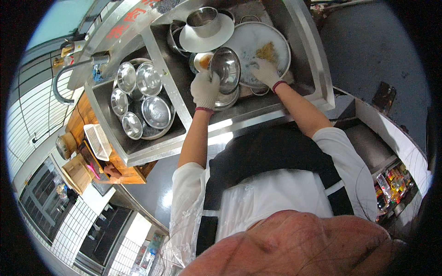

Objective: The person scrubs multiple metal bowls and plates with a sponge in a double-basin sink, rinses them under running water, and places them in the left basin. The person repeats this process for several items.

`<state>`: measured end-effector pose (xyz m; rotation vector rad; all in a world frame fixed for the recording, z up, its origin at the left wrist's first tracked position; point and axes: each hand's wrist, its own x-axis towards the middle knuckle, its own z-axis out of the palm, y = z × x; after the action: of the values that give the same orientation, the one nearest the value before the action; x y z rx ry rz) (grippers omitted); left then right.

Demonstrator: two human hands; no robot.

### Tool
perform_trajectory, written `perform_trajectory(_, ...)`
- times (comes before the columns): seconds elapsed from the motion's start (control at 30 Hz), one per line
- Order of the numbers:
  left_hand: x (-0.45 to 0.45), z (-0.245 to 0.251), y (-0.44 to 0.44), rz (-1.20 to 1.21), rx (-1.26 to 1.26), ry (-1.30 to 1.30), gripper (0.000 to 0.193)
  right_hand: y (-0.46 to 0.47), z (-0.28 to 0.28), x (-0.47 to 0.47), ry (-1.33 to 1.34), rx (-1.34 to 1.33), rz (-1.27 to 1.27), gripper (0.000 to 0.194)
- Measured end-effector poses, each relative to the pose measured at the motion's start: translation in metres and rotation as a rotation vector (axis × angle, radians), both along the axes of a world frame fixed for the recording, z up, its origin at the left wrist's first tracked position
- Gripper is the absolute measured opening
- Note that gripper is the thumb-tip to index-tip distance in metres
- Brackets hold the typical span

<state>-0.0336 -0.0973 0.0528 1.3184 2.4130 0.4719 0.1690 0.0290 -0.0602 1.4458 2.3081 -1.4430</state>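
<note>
My left hand (204, 89), in a white knit glove, grips the rim of a stainless steel bowl (228, 69). The bowl is tilted, its inside facing right. My right hand (267, 74), gloved the same way, reaches into a large round pot (289, 51) filled with white suds (247, 39). Its fingertips touch the foam beside a yellow-brown patch (266, 51), and whether they hold anything cannot be made out. Below the tilted bowl sits another metal bowl (229, 101). A small white bowl (200, 62) with something orange-brown inside lies just beyond my left hand.
A steel pot (203, 24) rests on a white plate (221, 36) at the back of this basin. Across the divider (165, 76), several shiny metal bowls (156, 112) fill a round container. A curved faucet (57, 82) stands at far left; a white plastic basket (96, 141) is beside the sink.
</note>
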Motion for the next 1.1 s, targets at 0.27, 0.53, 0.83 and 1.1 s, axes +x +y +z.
perform_trajectory(0.27,0.039,-0.091,0.079,0.071,-0.396,-0.004,0.038,0.052,-0.074,0.038,-0.431,0.609,0.287,0.045)
perform_trajectory(0.53,0.071,-0.154,0.084,0.158,-0.386,-0.18,0.048,0.05,-0.056,0.025,0.004,-0.057,-0.032,0.043)
perform_trajectory(0.83,0.081,-0.184,0.082,0.402,-0.245,-0.33,0.061,0.014,-0.133,-0.018,0.278,-0.192,0.048,0.049)
perform_trajectory(1.1,0.056,-0.186,0.1,0.399,-0.244,-0.345,0.058,0.018,-0.066,0.035,0.037,-0.129,0.513,0.044)
